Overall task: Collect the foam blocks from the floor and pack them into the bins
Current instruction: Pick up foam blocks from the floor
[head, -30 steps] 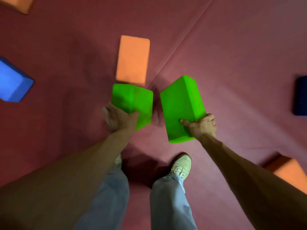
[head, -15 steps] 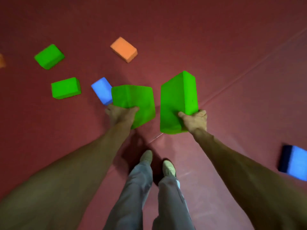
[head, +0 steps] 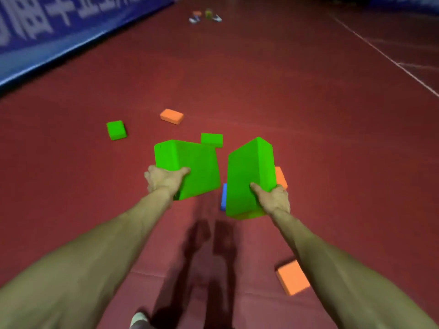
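Head view: left hand (head: pixel 166 178) and right hand (head: pixel 273 198) each clutch a green block (head: pixel 190 162) (loose blocks underfoot could trip the carrier).

A dark red floor (head: pixel 308 115) stretched far ahead, seamed (head: pixel 147 273) near the front and crossed by a white line (head: pixel 380 52) on the right. A blue banner (head: pixel 47 32) with blurred white characters ran along the left. The light was dim; a shadow (head: pixel 197 245) lay on the floor.

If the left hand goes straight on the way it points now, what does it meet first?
The left hand grips the near green block. Past it, the next thing in line is the far green block on the floor; the hand may pass above it, since depth is unclear.
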